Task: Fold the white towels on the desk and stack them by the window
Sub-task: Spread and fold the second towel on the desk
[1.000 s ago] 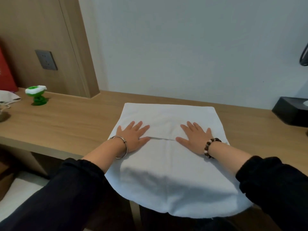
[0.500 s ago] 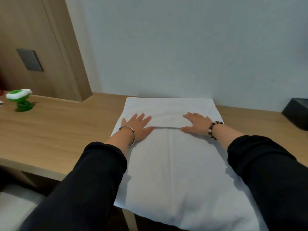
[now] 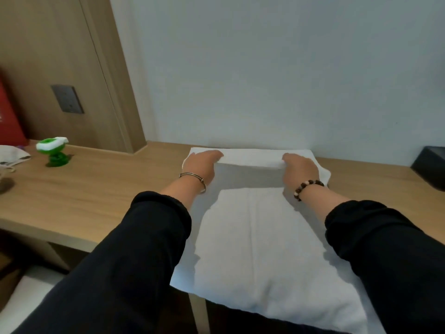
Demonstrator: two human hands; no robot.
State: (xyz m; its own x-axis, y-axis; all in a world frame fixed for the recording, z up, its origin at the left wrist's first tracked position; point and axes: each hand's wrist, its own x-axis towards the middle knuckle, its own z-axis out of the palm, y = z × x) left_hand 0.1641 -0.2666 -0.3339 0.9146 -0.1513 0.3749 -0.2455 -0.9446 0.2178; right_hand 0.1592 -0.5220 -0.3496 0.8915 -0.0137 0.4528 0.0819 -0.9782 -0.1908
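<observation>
Where: towel (image 3: 255, 237) on tabletop (image 3: 96, 189) at 12 o'clock, near end overhanging
Hands: left hand (image 3: 202, 165) at towel's 11 o'clock, right hand (image 3: 301, 168) at 1 o'clock, both gripping far fold
Handling: light, limp; take the corners

Cannot see fingertips of left hand (image 3: 199, 165) or right hand (image 3: 301, 169), tucked beneath towel (image 3: 265, 237) fold; cropped at right edge, black box (image 3: 431, 165), possibly tissues.
</observation>
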